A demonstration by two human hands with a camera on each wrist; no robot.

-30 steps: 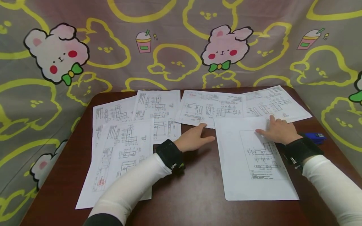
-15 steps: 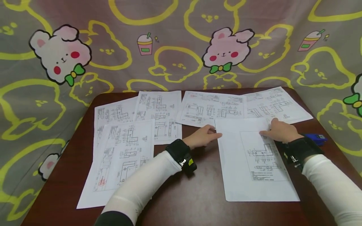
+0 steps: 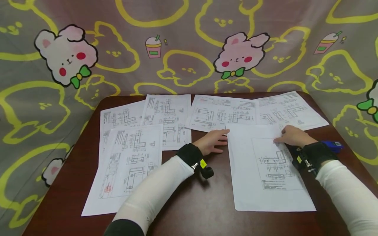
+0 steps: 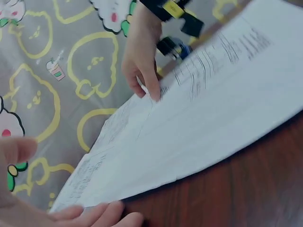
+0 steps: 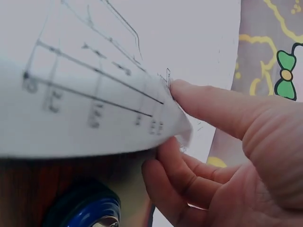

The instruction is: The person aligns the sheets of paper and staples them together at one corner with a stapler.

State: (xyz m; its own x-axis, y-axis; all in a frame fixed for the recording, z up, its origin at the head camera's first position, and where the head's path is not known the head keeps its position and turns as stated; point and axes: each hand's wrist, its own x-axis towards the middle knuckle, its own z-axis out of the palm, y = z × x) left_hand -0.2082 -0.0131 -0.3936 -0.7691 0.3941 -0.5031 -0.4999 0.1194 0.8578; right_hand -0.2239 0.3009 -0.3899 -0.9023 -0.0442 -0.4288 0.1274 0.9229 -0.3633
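A white sheet of paper (image 3: 245,193) printed with a technical drawing lies at the right of the table. My right hand (image 3: 296,136) pinches its right edge; the right wrist view shows the thumb (image 5: 208,101) on top, curled fingers (image 5: 182,177) underneath and the paper bending up between them. At the sheet's upper left edge is my left hand (image 3: 212,141), fingers spread and fairly straight, fingertips right at the paper's border. In the left wrist view, the near edge of the sheet bows slightly above the wood.
Overlapping drawing sheets (image 3: 136,193) lie at the left. Two more sheets, one at the back middle (image 3: 224,111) and one at the back right (image 3: 310,114), partly meet the held sheet. A blue object (image 3: 333,146) sits beyond my right wrist on the brown table (image 3: 203,209).
My left hand has moved right to the sheet's left edge. My right hand's fingers have closed from spread on the sheet to a pinch at its right edge, which now bends.
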